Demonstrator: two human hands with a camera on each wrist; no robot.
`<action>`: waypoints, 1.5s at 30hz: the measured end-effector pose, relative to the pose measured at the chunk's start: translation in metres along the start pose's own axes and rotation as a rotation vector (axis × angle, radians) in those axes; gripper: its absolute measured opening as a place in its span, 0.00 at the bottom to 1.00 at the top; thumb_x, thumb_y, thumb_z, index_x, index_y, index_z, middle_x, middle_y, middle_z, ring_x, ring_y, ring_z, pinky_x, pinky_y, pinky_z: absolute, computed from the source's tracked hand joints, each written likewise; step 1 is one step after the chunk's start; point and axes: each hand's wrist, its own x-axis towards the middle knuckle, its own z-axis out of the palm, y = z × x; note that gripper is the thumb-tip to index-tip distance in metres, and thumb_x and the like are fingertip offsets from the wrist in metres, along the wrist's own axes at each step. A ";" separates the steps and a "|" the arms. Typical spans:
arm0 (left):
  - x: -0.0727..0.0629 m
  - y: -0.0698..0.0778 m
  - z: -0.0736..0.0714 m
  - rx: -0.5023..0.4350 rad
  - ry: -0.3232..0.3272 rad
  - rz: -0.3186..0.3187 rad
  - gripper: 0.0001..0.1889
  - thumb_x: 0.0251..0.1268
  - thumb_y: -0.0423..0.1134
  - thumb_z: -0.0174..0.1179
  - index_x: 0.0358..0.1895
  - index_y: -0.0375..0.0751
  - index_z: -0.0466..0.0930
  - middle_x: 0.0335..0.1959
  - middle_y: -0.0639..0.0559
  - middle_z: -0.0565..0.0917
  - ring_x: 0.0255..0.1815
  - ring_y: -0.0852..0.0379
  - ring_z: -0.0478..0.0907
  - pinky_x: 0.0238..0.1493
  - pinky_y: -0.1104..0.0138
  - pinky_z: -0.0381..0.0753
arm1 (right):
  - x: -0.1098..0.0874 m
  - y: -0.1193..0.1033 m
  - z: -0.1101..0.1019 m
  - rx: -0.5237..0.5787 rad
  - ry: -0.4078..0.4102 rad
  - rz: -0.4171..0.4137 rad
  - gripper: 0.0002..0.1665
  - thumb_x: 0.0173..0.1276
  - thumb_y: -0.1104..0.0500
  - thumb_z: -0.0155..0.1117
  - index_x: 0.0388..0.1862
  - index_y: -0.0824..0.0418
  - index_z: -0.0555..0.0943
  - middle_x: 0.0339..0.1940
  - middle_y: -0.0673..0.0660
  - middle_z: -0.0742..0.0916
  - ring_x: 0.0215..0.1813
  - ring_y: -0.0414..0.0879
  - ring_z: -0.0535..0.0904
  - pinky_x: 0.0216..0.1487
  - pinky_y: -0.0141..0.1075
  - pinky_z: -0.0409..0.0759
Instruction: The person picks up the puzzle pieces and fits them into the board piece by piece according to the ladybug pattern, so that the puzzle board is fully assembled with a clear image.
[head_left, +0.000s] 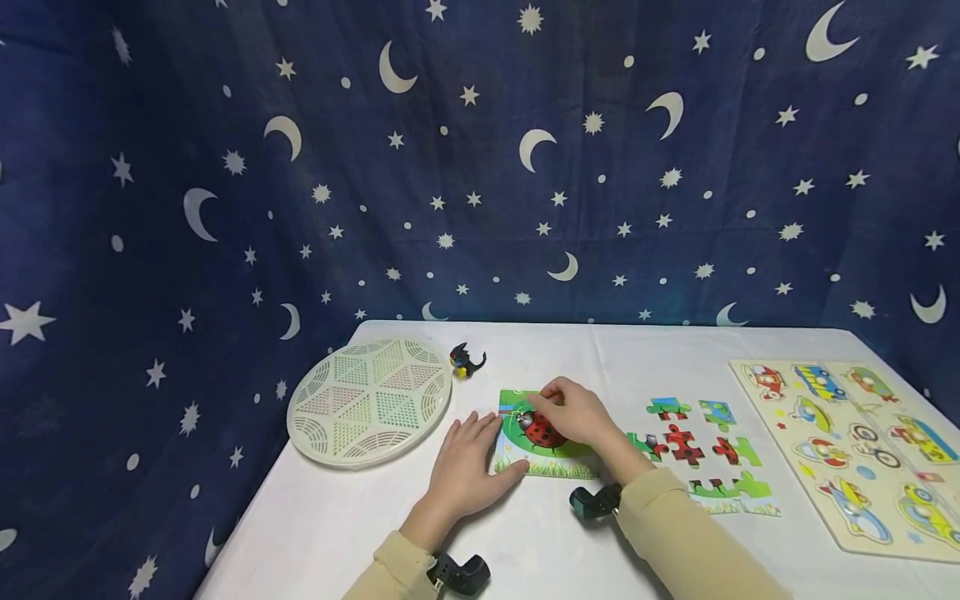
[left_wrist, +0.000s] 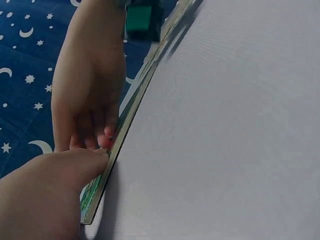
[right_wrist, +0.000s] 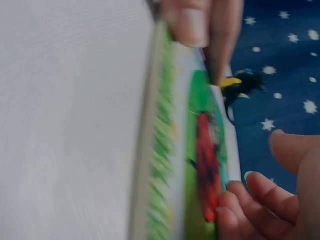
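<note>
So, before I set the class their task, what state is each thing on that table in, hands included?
Ladybug board: face up, picture showing
Loose puzzle pieces: off that board, spread on the table
Round board: patterned side up
Small black toy: upright
Vehicle board: picture side up
Left hand: fingers extended, thumb at ladybug board's edge
Right hand: fingers bent over ladybug board; grip unclear

From the head I look forward-down; left and right wrist close-ups share the ladybird board [head_left: 542,457], lower left and centre.

Red-green ladybug board [head_left: 542,432], picture up; separate jigsaw pieces [head_left: 685,446] to its right.
</note>
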 end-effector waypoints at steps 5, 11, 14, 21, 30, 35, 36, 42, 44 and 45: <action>0.000 0.001 -0.001 -0.001 0.006 0.003 0.42 0.64 0.68 0.59 0.73 0.40 0.73 0.72 0.46 0.74 0.77 0.41 0.62 0.79 0.46 0.51 | -0.010 0.008 -0.022 0.097 0.062 -0.001 0.11 0.74 0.52 0.65 0.44 0.58 0.84 0.35 0.51 0.84 0.37 0.47 0.78 0.38 0.41 0.78; 0.002 0.003 -0.001 -0.010 0.001 0.010 0.43 0.64 0.68 0.58 0.73 0.40 0.73 0.72 0.45 0.74 0.77 0.41 0.62 0.79 0.46 0.51 | -0.020 0.028 -0.042 0.052 0.111 0.032 0.09 0.73 0.54 0.65 0.42 0.59 0.85 0.33 0.52 0.83 0.32 0.47 0.76 0.32 0.39 0.73; 0.002 0.002 -0.001 -0.004 0.002 0.013 0.43 0.64 0.68 0.58 0.73 0.40 0.73 0.72 0.46 0.74 0.77 0.41 0.62 0.79 0.46 0.51 | -0.024 0.035 -0.046 0.031 0.101 0.039 0.08 0.72 0.55 0.66 0.42 0.59 0.84 0.32 0.52 0.83 0.32 0.47 0.76 0.31 0.39 0.73; -0.002 -0.001 -0.001 -0.009 0.005 0.001 0.42 0.64 0.67 0.59 0.72 0.40 0.73 0.72 0.45 0.74 0.77 0.41 0.62 0.79 0.46 0.50 | -0.033 0.037 -0.053 0.042 0.026 -0.018 0.08 0.72 0.55 0.67 0.44 0.58 0.83 0.35 0.51 0.84 0.37 0.47 0.79 0.35 0.39 0.76; -0.001 -0.002 0.002 -0.013 0.010 0.000 0.42 0.64 0.68 0.58 0.72 0.40 0.74 0.72 0.46 0.74 0.77 0.41 0.62 0.79 0.47 0.51 | -0.036 0.043 -0.080 -0.098 0.048 -0.084 0.10 0.72 0.56 0.66 0.47 0.59 0.82 0.40 0.51 0.86 0.39 0.48 0.76 0.39 0.41 0.75; -0.002 -0.001 0.003 -0.016 0.009 0.002 0.42 0.64 0.68 0.58 0.72 0.40 0.74 0.72 0.46 0.74 0.77 0.41 0.62 0.79 0.46 0.51 | -0.037 0.057 -0.096 -0.144 0.053 -0.047 0.13 0.72 0.55 0.66 0.49 0.61 0.81 0.43 0.55 0.87 0.40 0.51 0.79 0.40 0.45 0.78; -0.002 0.000 0.003 -0.015 0.009 0.000 0.42 0.64 0.68 0.58 0.72 0.40 0.74 0.72 0.46 0.74 0.77 0.41 0.62 0.79 0.46 0.51 | -0.037 0.059 -0.099 -0.145 0.054 -0.035 0.14 0.72 0.55 0.66 0.50 0.62 0.81 0.44 0.57 0.87 0.41 0.53 0.80 0.41 0.47 0.79; -0.002 0.000 0.002 -0.014 0.009 -0.003 0.42 0.64 0.68 0.59 0.72 0.40 0.74 0.72 0.46 0.74 0.77 0.41 0.62 0.79 0.47 0.51 | -0.039 0.070 -0.117 -0.176 0.044 0.049 0.19 0.71 0.55 0.67 0.55 0.66 0.80 0.53 0.68 0.85 0.46 0.59 0.82 0.43 0.53 0.82; -0.002 0.000 0.001 -0.015 0.012 0.001 0.42 0.64 0.68 0.59 0.72 0.40 0.74 0.72 0.45 0.74 0.77 0.41 0.62 0.79 0.46 0.51 | -0.039 0.074 -0.120 -0.202 0.036 0.071 0.21 0.71 0.55 0.67 0.56 0.67 0.79 0.54 0.70 0.83 0.47 0.60 0.81 0.43 0.54 0.82; -0.002 0.000 0.001 -0.014 0.012 0.001 0.42 0.64 0.68 0.59 0.72 0.40 0.74 0.72 0.45 0.74 0.77 0.41 0.62 0.79 0.46 0.51 | -0.039 0.075 -0.121 -0.217 0.033 0.078 0.22 0.70 0.55 0.67 0.57 0.68 0.79 0.55 0.71 0.83 0.48 0.61 0.81 0.44 0.55 0.82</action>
